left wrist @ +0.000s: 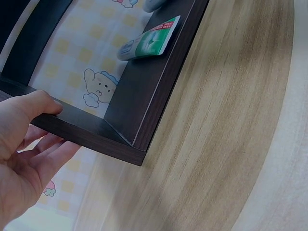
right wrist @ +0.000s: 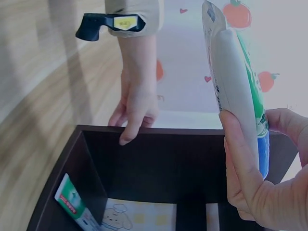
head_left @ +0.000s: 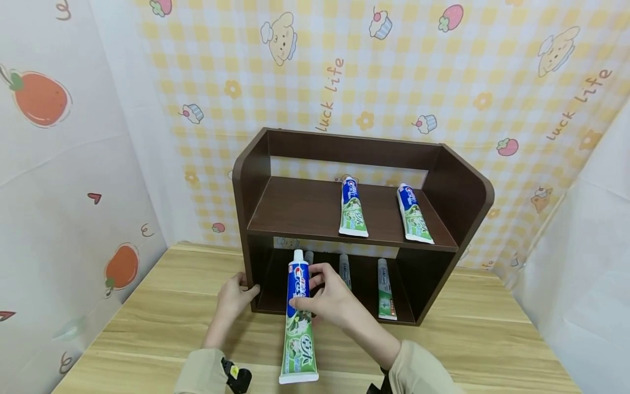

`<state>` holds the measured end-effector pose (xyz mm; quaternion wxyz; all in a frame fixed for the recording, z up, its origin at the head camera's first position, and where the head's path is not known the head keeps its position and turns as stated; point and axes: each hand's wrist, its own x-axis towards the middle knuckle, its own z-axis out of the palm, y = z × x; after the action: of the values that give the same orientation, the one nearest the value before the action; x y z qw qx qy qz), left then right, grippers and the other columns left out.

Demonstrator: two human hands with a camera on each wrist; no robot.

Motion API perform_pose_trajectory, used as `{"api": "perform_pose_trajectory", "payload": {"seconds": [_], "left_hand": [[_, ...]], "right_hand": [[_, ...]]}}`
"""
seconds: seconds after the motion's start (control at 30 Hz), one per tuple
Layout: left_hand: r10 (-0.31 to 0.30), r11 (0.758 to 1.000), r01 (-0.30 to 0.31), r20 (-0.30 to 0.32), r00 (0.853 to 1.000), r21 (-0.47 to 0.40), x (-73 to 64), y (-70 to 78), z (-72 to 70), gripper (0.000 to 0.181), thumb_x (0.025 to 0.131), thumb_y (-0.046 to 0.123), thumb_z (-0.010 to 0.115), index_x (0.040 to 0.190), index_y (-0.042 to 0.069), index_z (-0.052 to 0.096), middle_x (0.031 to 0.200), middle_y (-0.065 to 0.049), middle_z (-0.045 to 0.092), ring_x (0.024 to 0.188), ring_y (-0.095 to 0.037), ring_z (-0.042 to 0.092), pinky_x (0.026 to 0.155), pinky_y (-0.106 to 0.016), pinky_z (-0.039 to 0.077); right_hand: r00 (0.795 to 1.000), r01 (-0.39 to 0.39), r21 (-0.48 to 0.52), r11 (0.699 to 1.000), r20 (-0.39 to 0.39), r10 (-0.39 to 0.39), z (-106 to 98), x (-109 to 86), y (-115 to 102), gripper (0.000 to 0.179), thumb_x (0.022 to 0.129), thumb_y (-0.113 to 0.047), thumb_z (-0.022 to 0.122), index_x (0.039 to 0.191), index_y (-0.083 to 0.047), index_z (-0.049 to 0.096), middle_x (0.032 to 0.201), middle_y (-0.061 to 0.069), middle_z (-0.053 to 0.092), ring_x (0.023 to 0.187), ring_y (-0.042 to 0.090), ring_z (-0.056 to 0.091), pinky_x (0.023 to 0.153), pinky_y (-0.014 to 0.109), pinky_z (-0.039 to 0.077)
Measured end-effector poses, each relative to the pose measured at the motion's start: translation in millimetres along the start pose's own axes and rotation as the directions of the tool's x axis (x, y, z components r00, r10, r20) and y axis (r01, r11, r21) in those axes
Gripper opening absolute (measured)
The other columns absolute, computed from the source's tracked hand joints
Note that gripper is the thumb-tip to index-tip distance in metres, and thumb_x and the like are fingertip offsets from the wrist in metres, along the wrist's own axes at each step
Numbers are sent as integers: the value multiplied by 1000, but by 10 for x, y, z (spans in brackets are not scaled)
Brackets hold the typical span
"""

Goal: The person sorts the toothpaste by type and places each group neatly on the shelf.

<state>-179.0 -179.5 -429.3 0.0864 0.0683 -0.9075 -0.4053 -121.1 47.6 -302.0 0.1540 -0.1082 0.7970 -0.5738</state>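
My right hand (head_left: 337,301) holds a blue and green toothpaste tube (head_left: 298,342) between thumb and fingers, cap up, in front of the dark brown two-tier shelf (head_left: 300,205). In the right wrist view the tube's white side (right wrist: 236,82) faces the camera. My left hand (head_left: 233,300) grips the shelf's left side panel low down; the left wrist view shows the thumb on the inner face and the fingers outside. Two similar toothpaste tubes (head_left: 353,210) lie on the upper tier. Below are green and grey toothpaste tubes (head_left: 386,293), partly hidden by my right hand and the held tube.
The shelf stands on a wood-grain table (head_left: 162,323). Behind it hangs a yellow checked cloth (head_left: 305,104) with cartoon prints, and white printed cloth (head_left: 64,180) hangs at the left. A black strap device (head_left: 238,377) sits on the left sleeve.
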Motion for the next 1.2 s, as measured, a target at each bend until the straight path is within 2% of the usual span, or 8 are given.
{"api": "perform_pose_trajectory", "payload": {"seconds": [0.2,0.57,0.8,1.03,1.2], "left_hand": [[-5,1000,5,9,1000,-5,5,1,-1,25,79,18,63,88,-3,54,91,-21,61,84,-32,61,62,-35,46],[-1,1000,1,-5,1000,1,-5,10,-7,23,78,18,64,84,-2,52,83,-17,59,76,-25,57,59,-31,41],[13,1000,-13,-25,1000,9,-5,8,-6,22,77,17,64,81,-1,52,81,-16,61,78,-27,59,60,-32,42],[19,1000,-19,-12,1000,9,-3,8,-8,24,77,18,64,84,-2,53,85,-19,62,82,-31,61,61,-34,44],[12,1000,-12,-18,1000,1,-15,8,-12,23,77,17,65,83,-1,53,84,-18,62,81,-30,61,60,-32,43]], "right_hand": [[1000,9,0,1000,2,-9,-1,13,-62,71,74,-11,72,131,-1,31,103,13,46,66,13,57,48,31,53],[999,34,-4,999,6,-34,-42,54,-246,70,75,-11,72,131,-2,31,105,15,45,70,14,58,50,35,54],[999,29,-16,999,-16,-29,-84,103,-357,68,76,-13,71,131,-4,32,109,16,45,71,16,60,52,36,55],[999,22,-31,999,-29,-23,-117,170,-438,68,77,-13,71,131,-6,32,109,16,48,71,17,61,53,36,55],[999,25,-31,999,-45,-26,-139,233,-521,68,76,-13,71,132,-7,32,110,17,49,77,21,61,53,36,55]]}}
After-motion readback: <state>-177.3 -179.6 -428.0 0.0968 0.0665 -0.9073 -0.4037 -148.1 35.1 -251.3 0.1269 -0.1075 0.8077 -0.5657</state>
